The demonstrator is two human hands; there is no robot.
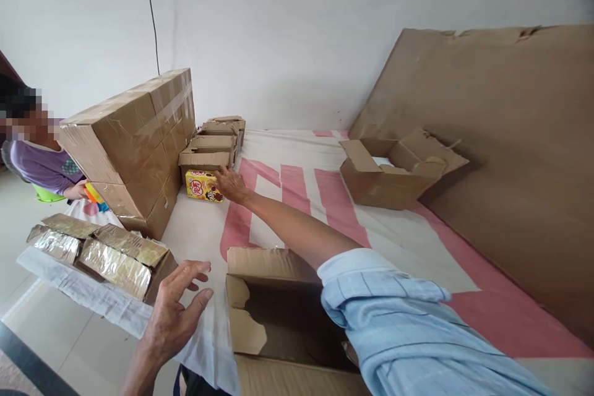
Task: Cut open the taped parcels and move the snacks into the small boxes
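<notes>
A small yellow snack box (198, 186) with red lettering stands upright on the cloth, in front of a row of open cardboard boxes (211, 143). My right hand (231, 184) reaches far out, its fingers closed over the right end of that yellow box. Nearer to me, my left hand (179, 303) hovers at the table's front edge with fingers apart and nothing in it. An open cardboard carton (260, 260) sits between my arms; its inside is dark and partly covered by my right sleeve.
Stacked taped cartons (134, 154) form a wall at the left. Opened foil-faced boxes (106, 253) lie at the front left edge. Another open carton (385, 189) stands right of centre, before a large leaning cardboard sheet (510, 154). A person in a purple sleeve (51, 164) is beyond the stack.
</notes>
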